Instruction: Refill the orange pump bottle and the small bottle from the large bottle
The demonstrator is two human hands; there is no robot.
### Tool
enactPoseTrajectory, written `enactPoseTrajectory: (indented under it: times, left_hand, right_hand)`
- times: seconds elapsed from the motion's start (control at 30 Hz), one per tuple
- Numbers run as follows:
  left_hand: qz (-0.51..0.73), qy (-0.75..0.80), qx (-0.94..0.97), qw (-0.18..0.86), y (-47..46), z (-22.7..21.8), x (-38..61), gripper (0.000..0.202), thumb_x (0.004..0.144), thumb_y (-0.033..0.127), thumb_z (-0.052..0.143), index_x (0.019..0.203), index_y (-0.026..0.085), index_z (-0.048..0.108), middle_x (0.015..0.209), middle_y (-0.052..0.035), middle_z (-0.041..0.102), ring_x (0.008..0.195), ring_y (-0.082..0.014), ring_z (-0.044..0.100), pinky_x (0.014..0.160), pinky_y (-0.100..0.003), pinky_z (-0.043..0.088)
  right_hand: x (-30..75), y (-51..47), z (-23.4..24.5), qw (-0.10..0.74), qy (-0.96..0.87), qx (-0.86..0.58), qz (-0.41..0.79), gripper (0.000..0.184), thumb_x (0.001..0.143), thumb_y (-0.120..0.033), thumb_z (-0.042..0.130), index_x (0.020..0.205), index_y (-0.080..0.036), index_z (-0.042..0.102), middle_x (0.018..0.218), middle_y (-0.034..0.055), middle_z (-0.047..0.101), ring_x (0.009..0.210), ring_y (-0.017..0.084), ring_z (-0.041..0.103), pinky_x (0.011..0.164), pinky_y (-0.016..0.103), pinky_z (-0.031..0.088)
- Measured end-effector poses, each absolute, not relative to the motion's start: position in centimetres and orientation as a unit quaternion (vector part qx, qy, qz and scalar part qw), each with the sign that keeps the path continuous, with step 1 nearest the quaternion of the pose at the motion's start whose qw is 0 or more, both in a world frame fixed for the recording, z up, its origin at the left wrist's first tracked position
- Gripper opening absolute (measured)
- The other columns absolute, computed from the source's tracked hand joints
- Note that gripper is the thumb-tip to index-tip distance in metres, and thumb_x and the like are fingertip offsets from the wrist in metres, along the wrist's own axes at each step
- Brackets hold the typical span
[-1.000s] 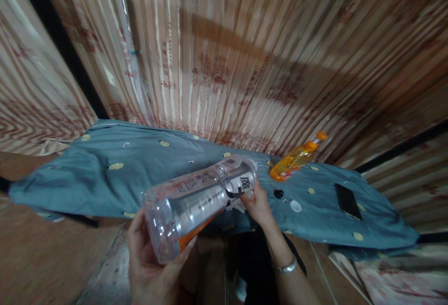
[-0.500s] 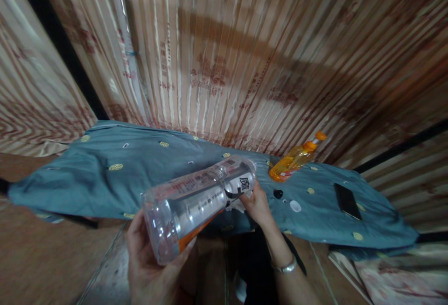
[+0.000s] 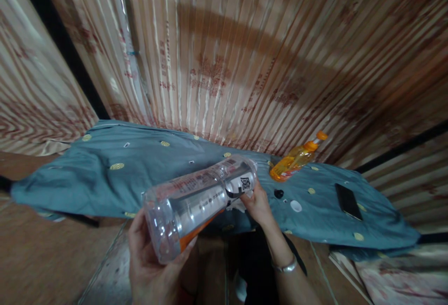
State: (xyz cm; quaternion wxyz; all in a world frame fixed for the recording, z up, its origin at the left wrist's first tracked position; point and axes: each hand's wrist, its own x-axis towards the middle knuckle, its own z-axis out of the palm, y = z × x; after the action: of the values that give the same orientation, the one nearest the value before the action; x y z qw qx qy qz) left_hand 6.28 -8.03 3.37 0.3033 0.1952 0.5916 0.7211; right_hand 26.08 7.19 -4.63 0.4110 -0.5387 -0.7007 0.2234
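Note:
A large clear plastic bottle [image 3: 199, 204] with a printed silver and orange label lies tilted between my two hands, above the near edge of the cloth-covered surface. My left hand [image 3: 154, 258] grips its lower left end, thumb in front and fingers behind. At the upper right end, my right hand [image 3: 257, 204] is closed around the bottle, and some of its fingers are hidden behind it. Something whitish and crumpled [image 3: 238, 204] shows under the bottle by my right hand; I cannot make out what it is. No liquid shows in the bottle.
On the blue-green cloth [image 3: 140, 151] stand or lie an orange-capped dish soap bottle [image 3: 292, 160], a small black object [image 3: 279, 194], a white disc [image 3: 296, 206] and a dark phone [image 3: 348, 201]. A striped curtain [image 3: 217, 62] hangs behind, with black poles [image 3: 66, 48] at the sides.
Almost nothing differs. The view has shifted very slightly, and both hands keep the bottle in the same position.

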Motion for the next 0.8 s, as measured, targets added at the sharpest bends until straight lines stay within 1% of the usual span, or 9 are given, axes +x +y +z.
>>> enactPoseTrajectory:
  times: [0.07, 0.13, 0.23, 0.3, 0.4, 0.5, 0.6, 0.67, 0.8]
  left_hand:
    - [0.724, 0.587, 0.196, 0.304, -8.03, 3.43, 6.34, 0.082, 0.059, 0.031, 0.092, 0.134, 0.029, 0.058, 0.138, -0.0062, 0.063, 0.117, -0.0248, 0.067, 0.089, -0.025, 0.058]
    - [0.727, 0.582, 0.193, 0.309, -8.03, 3.46, 6.34, 0.081, 0.06, 0.031, 0.091, 0.134, 0.03, 0.057, 0.14, -0.0058, 0.062, 0.12, -0.0256, 0.066, 0.092, -0.027, 0.057]
    - [0.728, 0.577, 0.198, 0.312, -8.07, 3.43, 6.24, 0.084, 0.058, 0.031, 0.093, 0.134, 0.029, 0.057, 0.141, -0.007, 0.061, 0.124, -0.0296, 0.064, 0.096, -0.033, 0.057]
    - [0.73, 0.573, 0.197, 0.315, -8.11, 3.41, 6.17, 0.087, 0.056, 0.031, 0.094, 0.135, 0.029, 0.057, 0.141, -0.0076, 0.061, 0.125, -0.0314, 0.063, 0.096, -0.034, 0.057]
    - [0.725, 0.584, 0.198, 0.308, -8.13, 3.38, 6.12, 0.088, 0.056, 0.032, 0.094, 0.136, 0.028, 0.057, 0.141, -0.0084, 0.062, 0.125, -0.0316, 0.063, 0.096, -0.034, 0.058]
    - [0.72, 0.593, 0.212, 0.292, -8.08, 3.33, 6.1, 0.087, 0.058, 0.031, 0.093, 0.136, 0.027, 0.057, 0.137, -0.0081, 0.063, 0.123, -0.0299, 0.065, 0.096, -0.032, 0.057]
    - [0.726, 0.584, 0.212, 0.294, -8.03, 3.23, 6.07, 0.086, 0.058, 0.031, 0.093, 0.136, 0.028, 0.057, 0.136, -0.0072, 0.064, 0.121, -0.0277, 0.066, 0.093, -0.028, 0.057]
    - [0.725, 0.582, 0.206, 0.303, -8.05, 3.2, 6.07, 0.088, 0.057, 0.031, 0.094, 0.136, 0.028, 0.057, 0.135, -0.0074, 0.065, 0.118, -0.0273, 0.067, 0.089, -0.027, 0.058]
    - [0.721, 0.588, 0.206, 0.303, -8.16, 3.29, 6.11, 0.087, 0.056, 0.031, 0.093, 0.135, 0.027, 0.057, 0.135, -0.0082, 0.065, 0.12, -0.0299, 0.066, 0.091, -0.032, 0.059]
  right_hand:
    - [26.08, 7.2, -4.64, 0.41, -0.7, -0.54, 0.223, 0.066, 0.079, -0.036, 0.066, 0.14, -0.017, 0.05, 0.115, 0.0142, 0.076, 0.1, 0.032, 0.074, 0.09, 0.044, 0.058]
    - [26.06, 7.21, -4.64, 0.415, -0.7, -0.538, 0.222, 0.065, 0.079, -0.034, 0.066, 0.14, -0.018, 0.05, 0.116, 0.0139, 0.076, 0.102, 0.032, 0.073, 0.09, 0.044, 0.058]
    - [26.0, 7.23, -4.66, 0.424, -0.701, -0.529, 0.22, 0.063, 0.079, -0.031, 0.067, 0.139, -0.019, 0.052, 0.116, 0.0126, 0.076, 0.103, 0.031, 0.073, 0.09, 0.043, 0.058]
    - [26.0, 7.23, -4.66, 0.424, -0.702, -0.528, 0.22, 0.063, 0.079, -0.031, 0.068, 0.139, -0.019, 0.052, 0.116, 0.0122, 0.077, 0.102, 0.031, 0.073, 0.089, 0.042, 0.058]
    - [26.04, 7.21, -4.66, 0.42, -0.7, -0.535, 0.218, 0.064, 0.079, -0.032, 0.068, 0.139, -0.019, 0.052, 0.115, 0.0118, 0.077, 0.1, 0.031, 0.073, 0.089, 0.043, 0.058]
    - [26.07, 7.18, -4.62, 0.419, -0.698, -0.536, 0.224, 0.064, 0.08, -0.033, 0.067, 0.141, -0.019, 0.051, 0.113, 0.0113, 0.077, 0.098, 0.03, 0.073, 0.089, 0.042, 0.058]
    - [26.04, 7.17, -4.54, 0.42, -0.701, -0.529, 0.229, 0.064, 0.08, -0.033, 0.067, 0.141, -0.018, 0.05, 0.114, 0.0121, 0.077, 0.099, 0.03, 0.073, 0.089, 0.042, 0.058]
    - [26.01, 7.16, -4.49, 0.418, -0.703, -0.529, 0.228, 0.063, 0.08, -0.033, 0.066, 0.14, -0.018, 0.051, 0.115, 0.0127, 0.077, 0.1, 0.031, 0.073, 0.088, 0.042, 0.058]
    - [25.96, 7.14, -4.43, 0.42, -0.704, -0.524, 0.232, 0.059, 0.081, -0.033, 0.064, 0.137, -0.018, 0.051, 0.115, 0.0129, 0.076, 0.102, 0.031, 0.073, 0.089, 0.043, 0.058]
